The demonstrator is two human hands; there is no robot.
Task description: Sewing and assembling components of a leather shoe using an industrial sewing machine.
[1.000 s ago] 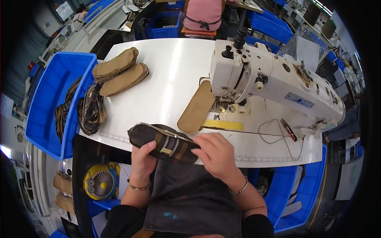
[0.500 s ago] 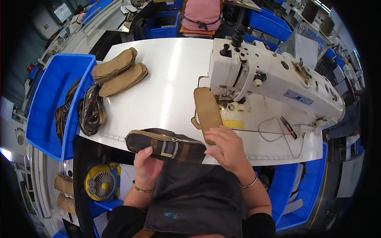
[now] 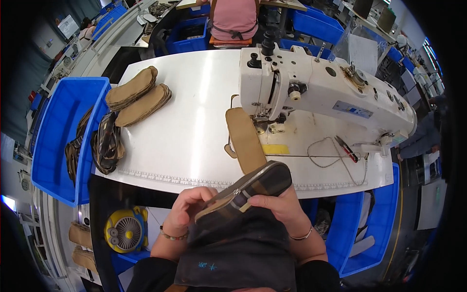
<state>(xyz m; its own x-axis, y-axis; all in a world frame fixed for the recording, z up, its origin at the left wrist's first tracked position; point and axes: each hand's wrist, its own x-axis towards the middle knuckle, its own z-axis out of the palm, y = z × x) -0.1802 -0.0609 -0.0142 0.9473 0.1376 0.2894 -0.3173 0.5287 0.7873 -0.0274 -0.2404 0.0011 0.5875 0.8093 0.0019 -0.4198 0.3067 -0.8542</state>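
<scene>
A dark striped zippered pouch is tilted in front of the table's near edge, its right end higher than its left. My right hand grips the right half, thumb on the striped face near the zipper pull. At the pouch's lower left end, my left hand has its fingers curled against the edge; some fingertips are hidden behind it. A long rounded tan piece lies just beyond the pouch, beside the needle area of a white sewing machine.
Two stacks of tan pieces rest at the table's left. Beside them, a striped fabric bundle leans against a blue bin. Red-handled snippers and a chain lie at right. A yellow fan stands below the table.
The pouch has swung from nearly level to slanted, right end up, and come off the table's edge toward me. My right hand has moved from the tan piece onto the pouch.
</scene>
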